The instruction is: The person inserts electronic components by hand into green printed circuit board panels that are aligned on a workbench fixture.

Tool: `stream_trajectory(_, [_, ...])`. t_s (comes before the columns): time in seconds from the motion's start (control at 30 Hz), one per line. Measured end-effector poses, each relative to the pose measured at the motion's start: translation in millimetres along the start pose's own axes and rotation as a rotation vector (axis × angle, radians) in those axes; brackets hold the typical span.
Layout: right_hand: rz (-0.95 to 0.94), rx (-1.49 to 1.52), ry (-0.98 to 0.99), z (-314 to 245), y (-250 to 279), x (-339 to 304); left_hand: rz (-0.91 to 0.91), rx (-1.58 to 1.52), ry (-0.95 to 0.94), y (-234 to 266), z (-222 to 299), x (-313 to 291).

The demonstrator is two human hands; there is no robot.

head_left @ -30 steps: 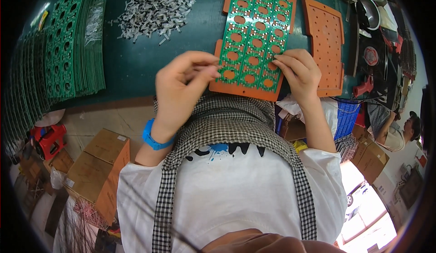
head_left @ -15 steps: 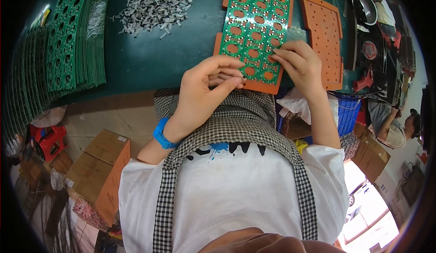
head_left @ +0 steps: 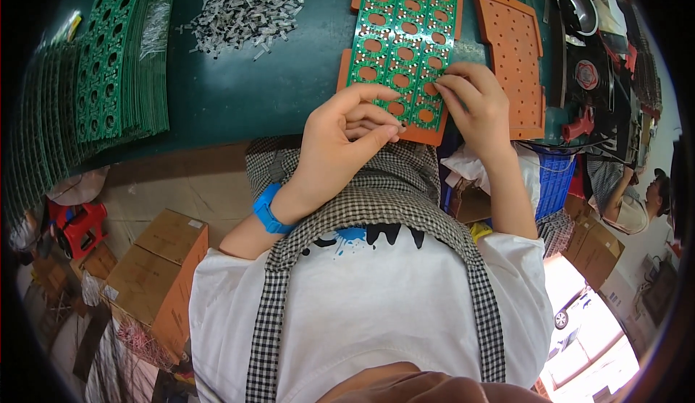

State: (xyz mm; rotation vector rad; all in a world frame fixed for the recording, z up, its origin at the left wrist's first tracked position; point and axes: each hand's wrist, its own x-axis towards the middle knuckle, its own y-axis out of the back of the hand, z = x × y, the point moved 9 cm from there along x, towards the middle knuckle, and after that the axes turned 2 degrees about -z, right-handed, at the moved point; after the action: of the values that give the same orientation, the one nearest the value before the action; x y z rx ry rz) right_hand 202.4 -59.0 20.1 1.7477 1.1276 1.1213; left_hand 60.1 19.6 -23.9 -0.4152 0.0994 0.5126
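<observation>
Head view: probably best to keep the green circuit board [head_left: 392, 41] flat on the orange tray [head_left: 422, 136] and press only lightly. Note the left hand [head_left: 344, 129] curled at the near left corner, apparently pinching a tiny dark piece [head_left: 402, 126], and the right hand [head_left: 478, 107] arched over the right edge, thumb and forefinger close; cannot tell whether gripping anything.

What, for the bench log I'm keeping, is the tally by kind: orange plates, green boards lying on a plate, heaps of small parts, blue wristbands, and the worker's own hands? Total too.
Orange plates: 2 (left plate, right plate)
Green board lying on a plate: 1
Heap of small parts: 1
Blue wristband: 1
Own hands: 2 (left hand, right hand)
Total: 7
</observation>
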Motion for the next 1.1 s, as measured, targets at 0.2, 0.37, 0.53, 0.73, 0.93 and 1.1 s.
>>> stream_trajectory(0.2, [-0.173, 0.822, -0.323, -35.9, -11.1, -16.9, -0.038, -0.006, 0.042, -2.8, -4.3, 0.1])
stream_trajectory(0.37, [-0.053, 0.736, -0.159, -36.4, -7.7, -21.5, -0.045, 0.153, -0.004, -8.4, 1.3, -3.2])
stream_trajectory(0.53, [0.036, 0.375, -0.292, 8.3, 0.4, -21.0, 0.373, 0.948, -0.448, 36.5, 59.5, -2.1])
stream_trajectory(0.73, [-0.063, 0.428, -0.249, 1.7, -9.7, -19.9, 0.580, 0.770, -0.443, 105.5, 45.6, 12.9])
stream_trajectory(0.93, [-0.063, 0.397, -0.277, 3.6, -13.4, -21.7, 0.582, 0.677, -0.407, 111.3, 36.9, 13.0])
stream_trajectory(1.1, [0.020, 0.362, -0.272, 3.7, -9.4, -25.1, 0.569, 0.647, -0.395, 108.2, 37.9, 13.5])
